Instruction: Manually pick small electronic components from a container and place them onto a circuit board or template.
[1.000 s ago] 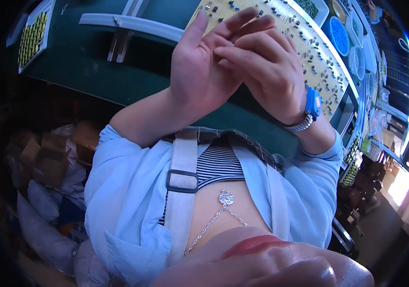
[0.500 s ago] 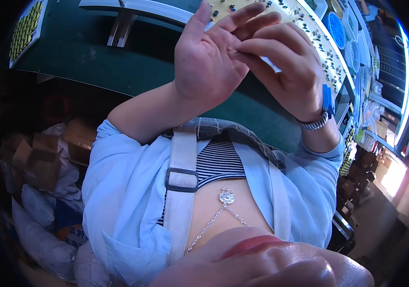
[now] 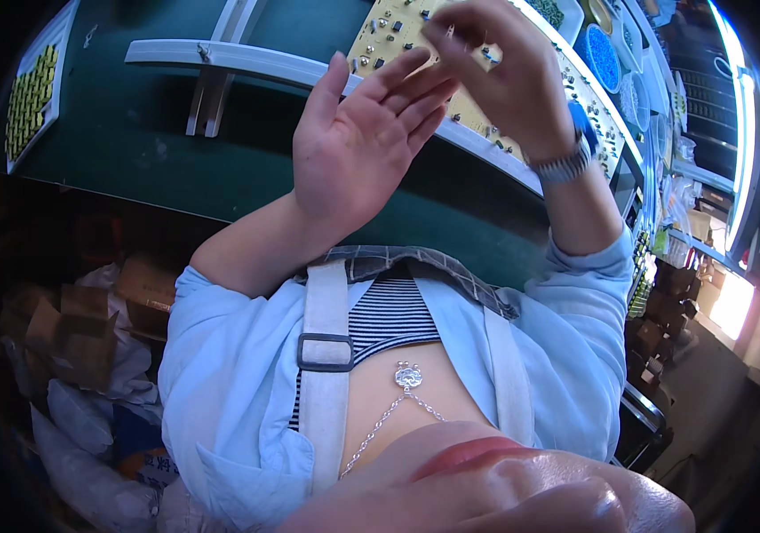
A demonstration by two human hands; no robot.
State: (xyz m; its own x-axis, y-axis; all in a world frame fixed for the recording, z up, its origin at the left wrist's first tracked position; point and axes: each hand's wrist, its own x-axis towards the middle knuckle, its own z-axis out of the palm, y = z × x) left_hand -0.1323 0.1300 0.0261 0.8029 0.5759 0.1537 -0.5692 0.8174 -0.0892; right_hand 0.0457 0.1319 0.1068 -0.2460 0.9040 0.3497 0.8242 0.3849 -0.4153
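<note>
My left hand (image 3: 358, 151) is palm up with its fingers stretched out, level with the near edge of the board. I can make out nothing lying on its palm. My right hand (image 3: 513, 75) is over the tan circuit board (image 3: 415, 40), fingers curled and tips drawn together. Motion blurs those fingertips, and whatever they pinch is too small to see. Many small dark and metallic components stand on the board. A pale metal rail (image 3: 264, 64) of the frame runs along its near edge, passing behind my left hand.
Upper right, bowls of small parts, one filled with blue pieces (image 3: 602, 58), stand beyond the board. A tray of yellow-green parts (image 3: 31, 102) sits on the green table (image 3: 144, 124) at the left. Cardboard boxes (image 3: 78, 333) and white bags lie below the table.
My right hand has left my left palm and moved up over the board. My left hand has shifted left and down, fingers extended. The board and rail appear lower in view.
</note>
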